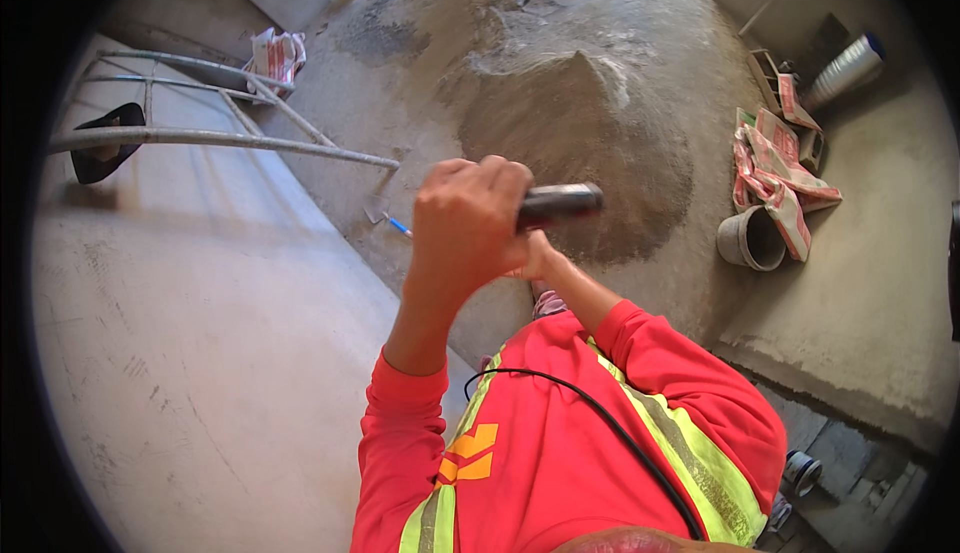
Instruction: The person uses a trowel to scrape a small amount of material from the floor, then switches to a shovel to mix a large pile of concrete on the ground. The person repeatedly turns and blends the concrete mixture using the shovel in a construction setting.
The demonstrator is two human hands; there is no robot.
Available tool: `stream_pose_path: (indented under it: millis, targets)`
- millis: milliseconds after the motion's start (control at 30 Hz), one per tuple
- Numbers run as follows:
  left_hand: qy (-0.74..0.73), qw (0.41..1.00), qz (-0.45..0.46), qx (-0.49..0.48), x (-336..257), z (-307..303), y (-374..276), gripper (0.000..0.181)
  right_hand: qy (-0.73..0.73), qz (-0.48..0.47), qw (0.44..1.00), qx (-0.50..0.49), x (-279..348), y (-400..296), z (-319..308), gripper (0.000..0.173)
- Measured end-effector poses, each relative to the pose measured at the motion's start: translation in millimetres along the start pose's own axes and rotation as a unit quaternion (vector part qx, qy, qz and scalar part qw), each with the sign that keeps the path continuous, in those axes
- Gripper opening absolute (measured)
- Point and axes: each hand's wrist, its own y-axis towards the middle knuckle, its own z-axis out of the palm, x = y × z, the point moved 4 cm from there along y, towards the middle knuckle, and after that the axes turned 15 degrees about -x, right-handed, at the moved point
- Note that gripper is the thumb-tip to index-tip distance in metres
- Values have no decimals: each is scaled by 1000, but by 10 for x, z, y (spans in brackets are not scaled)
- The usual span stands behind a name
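Observation:
My left hand (469, 227) is raised close to the camera, its fingers closed round a thick dark cylindrical handle (561, 205) that sticks out to the right. Behind and below it is my right hand (534, 253), mostly hidden by the left; its grip cannot be made out. Beyond the hands lies a large heap of grey-brown sand or dry mortar mix (577, 148) on the concrete floor. Left of my left hand, near the floor, shows a small grey blade (375, 209) with a blue shaft (400, 226) that passes out of sight behind the hand.
A metal tube frame (262, 142) reaches in from the left over a pale smooth surface (187, 313), with a black hat-like thing (109, 143) by it. Right are paper sacks (772, 159), a grey bucket (751, 239) and a shiny roll (847, 69). Another sack (276, 62) stands upper left.

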Motion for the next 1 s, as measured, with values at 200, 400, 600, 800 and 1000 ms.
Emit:
stream_pose_path:
  millis: [200, 400, 600, 800, 1000]
  targets:
    - [-3, 1000, 1, 7, 418, -303, -167, 26, 279, -66, 957, 44, 612, 186, 558, 57]
    - [175, 949, -254, -72, 1615, -952, -1306, 26, 309, -175, 930, -93, 1190, 668, 651, 19]
    - [-69, 645, -747, -145, 2456, -598, -3841, 13, 129, -219, 960, -115, 1407, 604, 1426, 14]
    - [-170, 505, -802, -270, 3536, 348, -4152, 17, 4, -289, 942, -169, 2351, 1666, 1982, 11]
    - [-43, 374, -860, -345, 4114, 463, -4113, 15, -17, -91, 951, -295, 2245, 3791, 1810, 14]
